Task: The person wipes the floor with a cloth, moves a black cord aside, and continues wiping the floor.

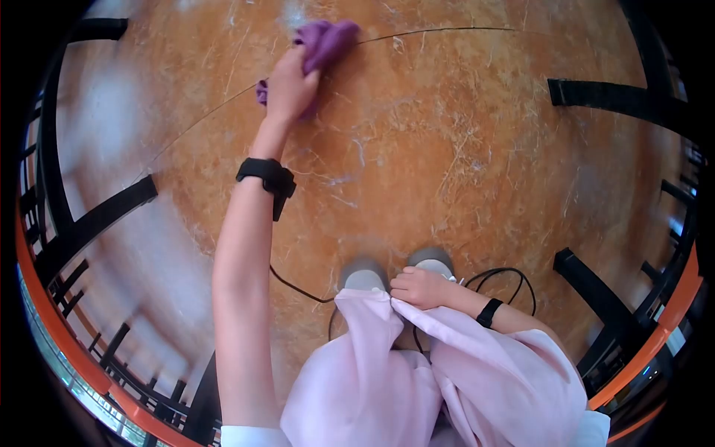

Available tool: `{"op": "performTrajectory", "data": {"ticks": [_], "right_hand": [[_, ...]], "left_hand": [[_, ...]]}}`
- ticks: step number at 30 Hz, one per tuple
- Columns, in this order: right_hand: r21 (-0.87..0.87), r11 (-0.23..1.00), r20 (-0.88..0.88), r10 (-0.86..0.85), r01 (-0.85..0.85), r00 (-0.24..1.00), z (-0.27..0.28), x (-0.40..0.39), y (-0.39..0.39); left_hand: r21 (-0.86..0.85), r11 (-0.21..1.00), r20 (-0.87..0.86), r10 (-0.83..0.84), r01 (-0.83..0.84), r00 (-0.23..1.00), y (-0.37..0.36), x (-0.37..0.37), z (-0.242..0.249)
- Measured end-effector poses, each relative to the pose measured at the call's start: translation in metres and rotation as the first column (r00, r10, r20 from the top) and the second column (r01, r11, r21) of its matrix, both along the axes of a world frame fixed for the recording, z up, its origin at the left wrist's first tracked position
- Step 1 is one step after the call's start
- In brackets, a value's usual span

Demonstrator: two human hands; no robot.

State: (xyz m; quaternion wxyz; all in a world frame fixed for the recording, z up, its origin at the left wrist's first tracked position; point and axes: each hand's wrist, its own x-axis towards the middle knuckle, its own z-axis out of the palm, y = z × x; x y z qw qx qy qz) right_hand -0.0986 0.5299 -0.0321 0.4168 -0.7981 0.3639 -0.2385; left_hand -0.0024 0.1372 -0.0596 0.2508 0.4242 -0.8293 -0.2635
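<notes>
On the brown, scuffed floor (417,149), my left hand (290,88) is closed around a bunched purple cloth (331,46) at the upper left. Part of the cloth sticks out past the fingers, and some shows beside the wrist. My right hand (419,288) is low in the view, near my shoes, with its fingers pinched on the edge of a pale pink garment (357,387). The fabric drapes over my lap and is gathered at that hand. A black wristband with a small device (267,177) is on my left wrist.
Black metal legs (112,212) stand along the left, with another black leg (596,294) at the right. Orange edges (655,335) curve along both sides. A thin black cable (514,274) lies on the floor around my grey shoes (365,274).
</notes>
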Motion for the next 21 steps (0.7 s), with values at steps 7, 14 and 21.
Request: {"op": "performTrajectory", "data": {"ticks": [7, 14, 21], "right_hand": [[0.006, 1.000, -0.015, 0.023, -0.023, 1.000, -0.003, 0.002, 0.003], [-0.020, 1.000, -0.028, -0.014, 0.013, 1.000, 0.000, 0.003, 0.003], [-0.032, 0.998, -0.009, -0.053, 0.052, 0.999, -0.002, 0.004, 0.007]], "left_hand": [[0.292, 0.777, -0.001, -0.582, 0.557, 0.813, 0.094, -0.007, 0.020], [0.384, 0.739, -0.098, -0.564, 0.554, 0.820, 0.149, 0.014, 0.030], [0.575, 0.804, -0.159, 0.291, -0.151, 0.943, 0.167, 0.084, 0.031]]}}
